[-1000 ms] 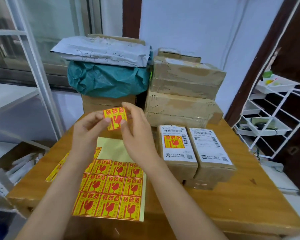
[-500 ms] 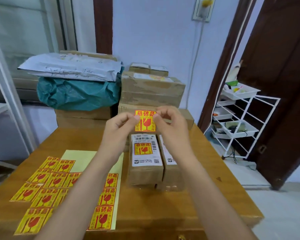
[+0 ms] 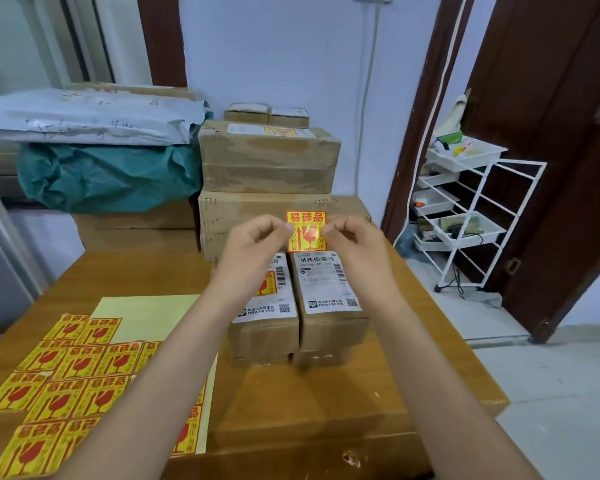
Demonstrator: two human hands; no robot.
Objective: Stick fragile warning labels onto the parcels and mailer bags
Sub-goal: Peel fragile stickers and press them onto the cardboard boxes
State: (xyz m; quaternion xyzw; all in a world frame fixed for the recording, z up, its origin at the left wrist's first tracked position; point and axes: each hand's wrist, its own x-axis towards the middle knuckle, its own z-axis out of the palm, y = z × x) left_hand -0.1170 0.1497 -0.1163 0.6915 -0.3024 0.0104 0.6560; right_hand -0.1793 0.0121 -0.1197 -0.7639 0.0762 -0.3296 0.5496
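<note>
One small parcel [image 3: 264, 306] on the bench [image 3: 326, 403] wears its label; its right neighbour [image 3: 329, 296] is bare. Left hand [image 3: 253, 244] and right hand [image 3: 357, 244] pinch a peeled sticker [image 3: 305, 232].

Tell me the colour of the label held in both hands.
Label: yellow with red print, in the head view.

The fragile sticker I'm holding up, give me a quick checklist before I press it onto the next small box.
1. Fragile sticker pinched by left hand and right hand: ok.
2. Sticker flat, print upright: ok.
3. Right small box carries no warning label yet: ok.
4. Left small box already labelled: ok.
5. Sticker directly over right box: cannot tell.
6. Adhesive side clean: cannot tell.
</note>
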